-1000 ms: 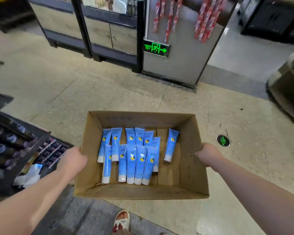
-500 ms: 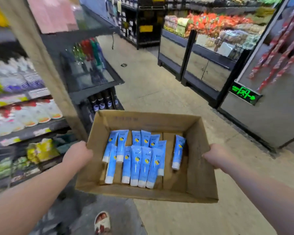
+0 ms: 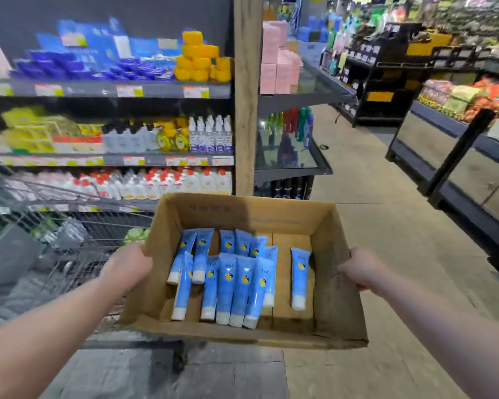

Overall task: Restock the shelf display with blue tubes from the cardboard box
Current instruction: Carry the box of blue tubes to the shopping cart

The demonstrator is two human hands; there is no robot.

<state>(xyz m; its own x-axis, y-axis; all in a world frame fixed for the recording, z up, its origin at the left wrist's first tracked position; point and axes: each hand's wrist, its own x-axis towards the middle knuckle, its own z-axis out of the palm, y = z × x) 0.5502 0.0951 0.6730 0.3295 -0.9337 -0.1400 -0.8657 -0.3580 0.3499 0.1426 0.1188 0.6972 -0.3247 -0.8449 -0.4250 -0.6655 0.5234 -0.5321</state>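
An open cardboard box [image 3: 337, 306] is held in front of me at waist height. My left hand [image 3: 127, 264] grips its left wall and my right hand [image 3: 360, 270] grips its right wall. Several blue tubes [image 3: 228, 277] with white caps lie flat on the box floor, most packed together at the left. One blue tube [image 3: 299, 276] lies apart on the right. The shelf display [image 3: 113, 90] rises to my left, with tiers of blue packs, yellow jars, white bottles and pouches.
A wire shopping cart [image 3: 78, 243] holding grey and green items stands between me and the shelves, touching the box's left side. A wooden post [image 3: 247, 96] ends the shelf unit. Low dark display cases [image 3: 450, 156] line the right of the tiled aisle.
The view has swung left and upward from the floor to the shelves. The box stays gripped in both hands and the tubes have not shifted. The shopping cart has come into view.
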